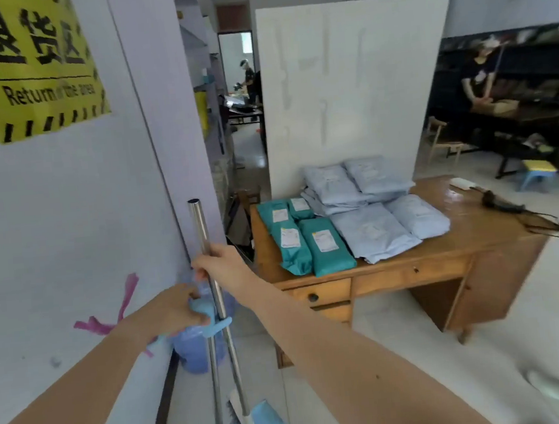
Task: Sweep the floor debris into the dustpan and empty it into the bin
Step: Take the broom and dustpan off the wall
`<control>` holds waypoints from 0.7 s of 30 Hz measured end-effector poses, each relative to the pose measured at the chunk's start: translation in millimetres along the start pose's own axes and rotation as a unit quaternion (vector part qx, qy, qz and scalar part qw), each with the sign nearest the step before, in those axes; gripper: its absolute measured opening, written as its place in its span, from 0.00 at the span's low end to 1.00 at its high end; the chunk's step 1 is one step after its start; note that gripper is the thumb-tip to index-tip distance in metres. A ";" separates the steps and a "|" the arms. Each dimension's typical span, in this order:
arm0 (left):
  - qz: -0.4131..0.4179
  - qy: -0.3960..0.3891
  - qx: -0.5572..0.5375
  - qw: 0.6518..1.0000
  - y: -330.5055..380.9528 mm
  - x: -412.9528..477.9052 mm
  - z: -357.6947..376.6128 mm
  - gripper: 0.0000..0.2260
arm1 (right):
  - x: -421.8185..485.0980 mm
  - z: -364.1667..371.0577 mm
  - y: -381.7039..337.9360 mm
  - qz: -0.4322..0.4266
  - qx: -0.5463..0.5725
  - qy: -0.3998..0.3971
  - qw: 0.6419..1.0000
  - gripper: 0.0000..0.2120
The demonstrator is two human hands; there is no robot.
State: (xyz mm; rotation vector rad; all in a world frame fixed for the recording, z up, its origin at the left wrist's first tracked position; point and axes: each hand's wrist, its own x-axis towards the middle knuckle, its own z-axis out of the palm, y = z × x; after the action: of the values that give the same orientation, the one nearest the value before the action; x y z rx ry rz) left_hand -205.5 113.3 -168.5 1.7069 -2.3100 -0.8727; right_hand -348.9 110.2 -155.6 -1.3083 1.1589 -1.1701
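Gripping the broom handle (207,248), your right hand (223,262) sits left of center in the frame, fingers wrapped shut around the shiny metal tube a little below its open top end. Your left hand (175,310) is just below it, fingers curled onto the light blue plastic grip (203,311) of the dustpan; a blue clip (219,326) sticks out from that grip across the metal tube. 2 metal poles run down from the hands to the lower center of the frame. There the broom head (236,415) with pale bristles and the blue dustpan (268,422) sit close together at the bottom edge, blurred. Both tools stand near the white wall (68,213) on the left. A blue water jug (195,347) sits on the floor behind the poles, against the wall. Pink tape (124,303) marks the wall left of your left hand. A yellow sign (26,61) fills the upper left of the frame. Right of center, a wooden desk (445,265) holds 4 teal parcels (325,245) and a pile of pale blue parcels (374,227); a white board (355,87) stands behind them. A black tool with cord (504,204) lies at the desk's right end. A small blue stool (536,172) is at right. No debris or bin can be made out on the tile floor (402,353).
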 end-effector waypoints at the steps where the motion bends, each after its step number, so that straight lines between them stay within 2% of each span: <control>1: 0.012 -0.024 0.004 1.000 11.5 1.9 22.3 0.10 | -12.5 -17.8 12.5 0.020 -0.008 0.011 1.000 0.11; 5: 0.100 -0.071 0.123 0.985 73.0 12.4 103.7 0.14 | -61.1 -91.9 52.4 0.076 -0.008 0.091 0.993 0.08; 8: 0.155 -0.113 0.147 0.970 124.6 8.7 151.6 0.13 | -104.9 -145.9 73.7 0.113 -0.023 0.138 0.984 0.08; 12: 0.236 -0.163 0.240 0.928 185.3 -0.6 211.8 0.13 | -176.6 -206.0 92.0 0.154 -0.041 0.187 0.969 0.05; 16: 0.276 -0.260 0.227 0.897 240.3 -23.2 281.8 0.14 | -259.9 -254.3 100.1 0.179 0.006 0.233 0.956 0.13; 19: 0.301 -0.293 0.230 0.878 285.6 -54.4 328.5 0.16 | -329.4 -285.9 100.5 0.205 -0.004 0.296 0.933 0.11; 21: 0.314 -0.310 0.228 0.868 312.5 -77.7 354.0 0.15 | -376.3 -302.6 97.4 0.234 -0.028 0.335 0.912 0.07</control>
State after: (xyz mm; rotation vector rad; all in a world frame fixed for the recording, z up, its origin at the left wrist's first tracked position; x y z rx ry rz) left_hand -592.4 372.6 -278.3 0.6479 -3.4137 -0.8450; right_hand -682.6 457.9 -258.0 -0.5929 1.8871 -1.2500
